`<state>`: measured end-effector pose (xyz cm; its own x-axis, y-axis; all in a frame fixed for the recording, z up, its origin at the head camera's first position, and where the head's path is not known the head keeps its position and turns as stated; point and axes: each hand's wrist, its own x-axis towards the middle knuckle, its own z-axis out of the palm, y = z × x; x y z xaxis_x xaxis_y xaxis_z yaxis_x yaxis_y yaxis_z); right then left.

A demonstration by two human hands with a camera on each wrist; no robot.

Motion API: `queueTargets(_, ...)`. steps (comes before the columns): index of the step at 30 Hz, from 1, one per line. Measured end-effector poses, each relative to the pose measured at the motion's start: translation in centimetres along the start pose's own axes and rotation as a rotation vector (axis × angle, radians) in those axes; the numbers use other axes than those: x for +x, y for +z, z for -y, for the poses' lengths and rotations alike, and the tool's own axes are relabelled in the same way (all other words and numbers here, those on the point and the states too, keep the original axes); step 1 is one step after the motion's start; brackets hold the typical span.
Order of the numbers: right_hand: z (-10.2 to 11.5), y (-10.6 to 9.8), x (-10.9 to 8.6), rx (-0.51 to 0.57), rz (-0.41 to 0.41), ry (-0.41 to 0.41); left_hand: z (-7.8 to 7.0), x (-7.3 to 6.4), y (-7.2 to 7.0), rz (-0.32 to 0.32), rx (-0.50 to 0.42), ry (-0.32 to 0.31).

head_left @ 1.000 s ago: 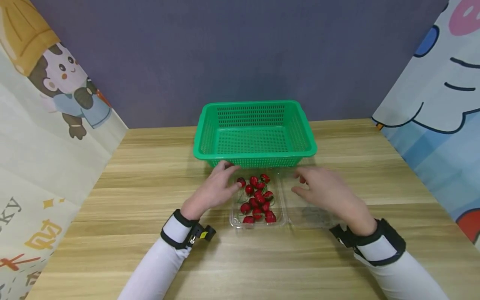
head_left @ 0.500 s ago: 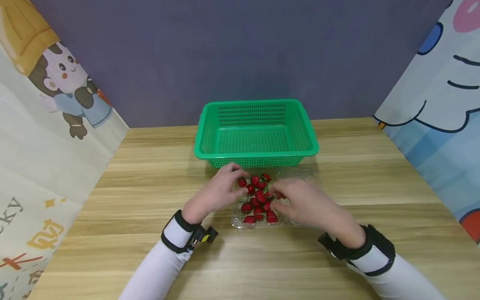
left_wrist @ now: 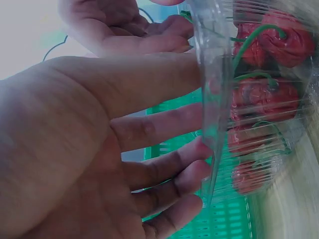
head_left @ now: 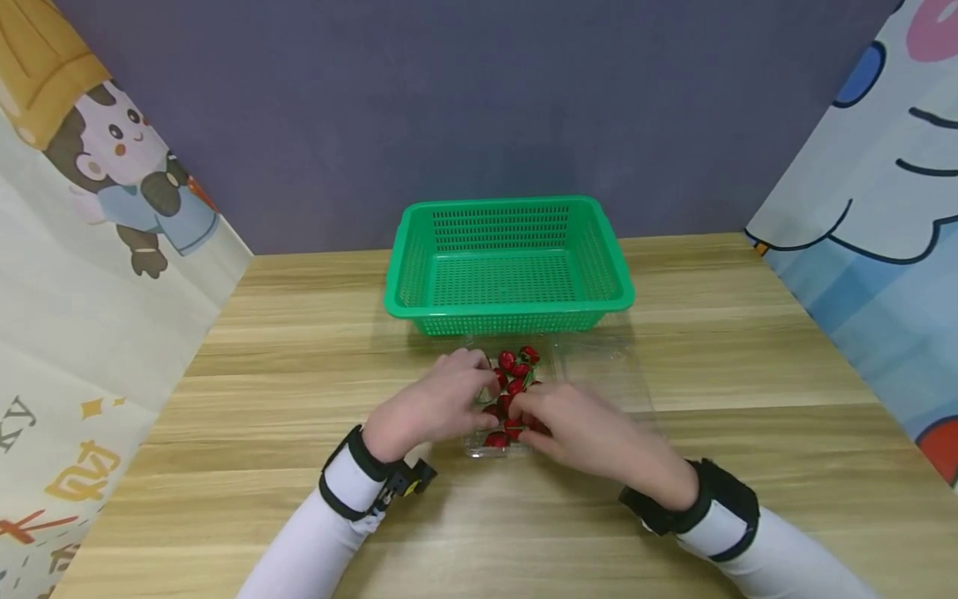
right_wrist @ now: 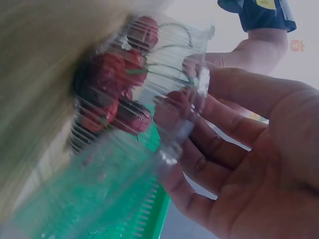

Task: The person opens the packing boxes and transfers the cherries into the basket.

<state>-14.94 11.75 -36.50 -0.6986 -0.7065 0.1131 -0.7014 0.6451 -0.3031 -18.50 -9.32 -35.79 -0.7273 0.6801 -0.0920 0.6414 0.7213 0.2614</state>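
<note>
Several red cherries (head_left: pixel 507 361) with green stems lie in a clear plastic box (head_left: pixel 479 451), its lid (head_left: pixel 609 366) folded out to the right. My left hand (head_left: pixel 437 408) hovers at the box's left side, fingers loosely bent over the cherries. In the left wrist view its thumb (left_wrist: pixel 159 77) reaches past the box rim (left_wrist: pixel 219 99). My right hand (head_left: pixel 587 433) reaches in from the right, thumb and fingers bent around the near right cherries. In the right wrist view one cherry (right_wrist: pixel 172 107) shows by its fingertips, behind the plastic; I cannot tell whether it is pinched.
A green plastic basket (head_left: pixel 509 309) with slotted walls stands just behind the box, nothing in it. Both stand on a wood-grain table (head_left: pixel 299 333). A dark panel (head_left: pixel 479 100) rises behind, with printed cloths (head_left: pixel 67 274) at the sides.
My right hand has moved left and nearer me, from over the lid to the cherries. My left hand has shifted slightly right and nearer me, over the box's left part.
</note>
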Motion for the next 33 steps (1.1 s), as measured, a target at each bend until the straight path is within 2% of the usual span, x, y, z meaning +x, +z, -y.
queueTargets(10,0.05,0.91,0.22,0.027,0.011,-0.001,-0.44,-0.62,0.06,0.000,0.049,-0.051)
queueTargets(18,0.09,1.10,0.24,0.011,-0.019,-0.010,-0.46,-0.74,0.13,-0.017,0.093,-0.027)
queueTargets(27,0.02,0.85,0.20,0.025,-0.077,0.037,-0.76,-0.72,-0.02,-0.007,0.037,-0.103)
queueTargets(33,-0.18,0.41,0.16,0.053,-0.115,0.027,-0.87,-0.86,-0.12,0.016,-0.003,-0.151)
